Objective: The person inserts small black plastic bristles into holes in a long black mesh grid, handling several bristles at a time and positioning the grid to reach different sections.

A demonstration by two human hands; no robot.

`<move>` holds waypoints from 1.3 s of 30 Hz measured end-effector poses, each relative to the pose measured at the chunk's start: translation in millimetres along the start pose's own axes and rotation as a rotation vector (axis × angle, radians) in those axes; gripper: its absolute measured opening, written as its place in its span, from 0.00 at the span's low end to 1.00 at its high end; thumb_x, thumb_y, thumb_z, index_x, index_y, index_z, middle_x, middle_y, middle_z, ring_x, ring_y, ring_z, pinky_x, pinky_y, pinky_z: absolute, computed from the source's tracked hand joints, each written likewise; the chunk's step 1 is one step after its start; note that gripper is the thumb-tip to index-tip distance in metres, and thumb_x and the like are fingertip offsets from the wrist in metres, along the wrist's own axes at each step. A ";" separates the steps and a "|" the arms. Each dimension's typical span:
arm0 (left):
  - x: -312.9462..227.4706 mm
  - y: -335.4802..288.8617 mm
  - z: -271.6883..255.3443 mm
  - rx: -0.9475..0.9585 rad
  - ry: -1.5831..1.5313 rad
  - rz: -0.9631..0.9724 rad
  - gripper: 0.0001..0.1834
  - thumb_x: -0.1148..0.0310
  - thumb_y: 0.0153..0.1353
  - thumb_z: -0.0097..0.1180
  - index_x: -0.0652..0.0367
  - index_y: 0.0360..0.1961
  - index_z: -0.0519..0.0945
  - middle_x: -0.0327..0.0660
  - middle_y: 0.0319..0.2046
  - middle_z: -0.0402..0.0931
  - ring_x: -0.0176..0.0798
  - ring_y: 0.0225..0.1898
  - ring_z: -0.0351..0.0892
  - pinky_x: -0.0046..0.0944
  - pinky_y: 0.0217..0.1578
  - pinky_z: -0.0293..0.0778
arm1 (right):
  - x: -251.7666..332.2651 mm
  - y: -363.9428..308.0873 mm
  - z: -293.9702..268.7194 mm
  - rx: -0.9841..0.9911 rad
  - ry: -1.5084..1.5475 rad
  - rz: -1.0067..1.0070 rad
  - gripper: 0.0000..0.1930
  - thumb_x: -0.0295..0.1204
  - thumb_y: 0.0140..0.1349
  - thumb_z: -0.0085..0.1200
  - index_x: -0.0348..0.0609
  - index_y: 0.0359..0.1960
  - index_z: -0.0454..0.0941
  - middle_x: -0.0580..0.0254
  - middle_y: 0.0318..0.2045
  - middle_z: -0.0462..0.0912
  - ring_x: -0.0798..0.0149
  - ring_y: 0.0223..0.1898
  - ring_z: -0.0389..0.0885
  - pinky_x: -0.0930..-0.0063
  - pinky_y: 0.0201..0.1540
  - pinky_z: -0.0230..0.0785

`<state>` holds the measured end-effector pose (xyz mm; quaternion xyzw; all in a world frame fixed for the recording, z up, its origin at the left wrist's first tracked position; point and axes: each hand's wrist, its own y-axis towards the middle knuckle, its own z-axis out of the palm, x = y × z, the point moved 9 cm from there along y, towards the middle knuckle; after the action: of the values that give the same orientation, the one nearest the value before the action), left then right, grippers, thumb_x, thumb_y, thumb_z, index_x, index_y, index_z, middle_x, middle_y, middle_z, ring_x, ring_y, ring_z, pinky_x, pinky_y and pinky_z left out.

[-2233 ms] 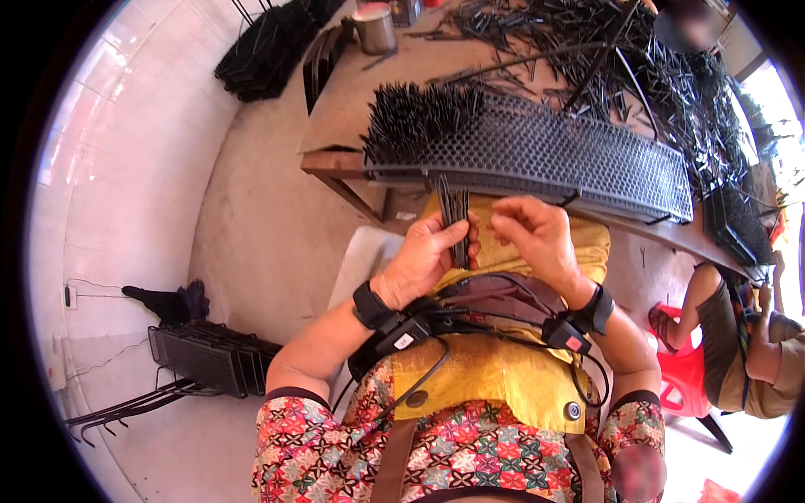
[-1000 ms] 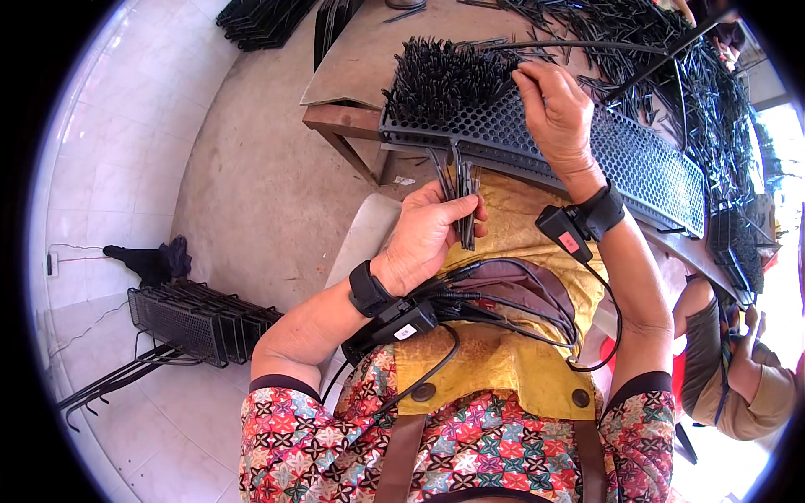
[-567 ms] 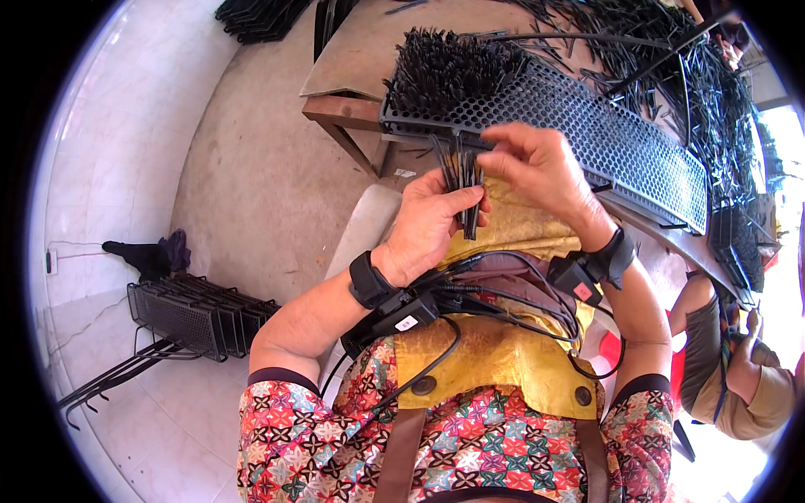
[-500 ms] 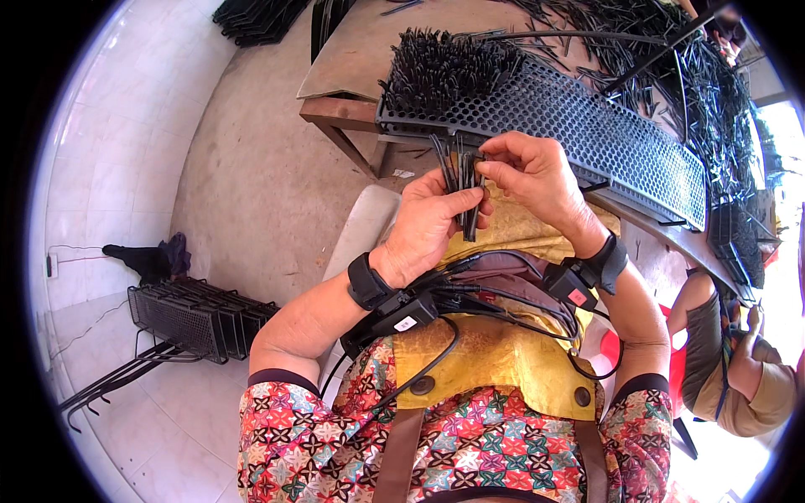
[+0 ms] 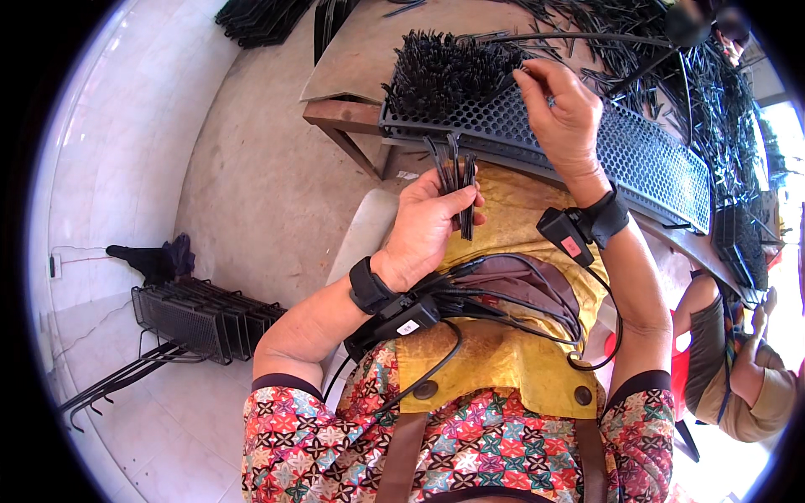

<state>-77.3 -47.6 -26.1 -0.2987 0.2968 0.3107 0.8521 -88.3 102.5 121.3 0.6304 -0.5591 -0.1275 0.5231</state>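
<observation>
My left hand is closed round a small bundle of thin black strips, held upright over my lap with their ends fanned out at the top. Farther out, my right hand reaches over a black perforated rack on the table. Its thumb and forefinger pinch what looks like one slim black strip, partly hidden by the fingertips, beside the dense block of strips standing in the holes. Rows of round holes to the right of that block hold no strips.
Loose black strips are heaped across the table's far side. A black bar crosses above the rack. Stacked black racks stand on the floor at left. Another person sits at right. Cables run between my wrists.
My right hand has left the bundle and moved up and away to the rack, beside the standing strips. My left hand stays nearly in place with its bundle.
</observation>
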 end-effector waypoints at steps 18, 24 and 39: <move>-2.8 -4.1 3.3 -0.007 0.014 -0.009 0.09 0.79 0.57 0.52 0.64 0.40 0.75 0.41 0.34 0.76 0.37 0.34 0.77 0.38 0.34 0.77 | 6.6 -67.8 38.9 0.658 0.493 0.584 0.18 0.20 0.50 0.56 0.33 0.45 0.73 0.62 0.21 0.78 0.74 0.24 0.76 0.78 0.27 0.70; 3.1 -3.2 7.9 0.022 0.069 -0.105 0.09 0.77 0.59 0.49 0.63 0.42 0.74 0.41 0.35 0.76 0.37 0.35 0.78 0.42 0.36 0.78 | -4.7 -89.6 37.9 0.630 0.545 0.699 0.13 0.20 0.49 0.54 0.31 0.38 0.73 0.61 0.22 0.78 0.75 0.25 0.76 0.78 0.29 0.70; -4.6 -11.9 15.6 0.081 0.055 -0.101 0.06 0.80 0.55 0.52 0.65 0.35 0.73 0.44 0.29 0.77 0.41 0.32 0.78 0.39 0.38 0.76 | -30.3 94.7 31.1 0.796 0.115 0.572 0.31 0.24 0.54 0.50 0.31 0.60 0.53 0.57 0.14 0.75 0.69 0.10 0.70 0.76 0.11 0.64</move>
<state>-66.8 -45.9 -9.0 -0.2868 0.3169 0.2469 0.8697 -176.1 128.2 171.3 0.6085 -0.6854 0.2800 0.2856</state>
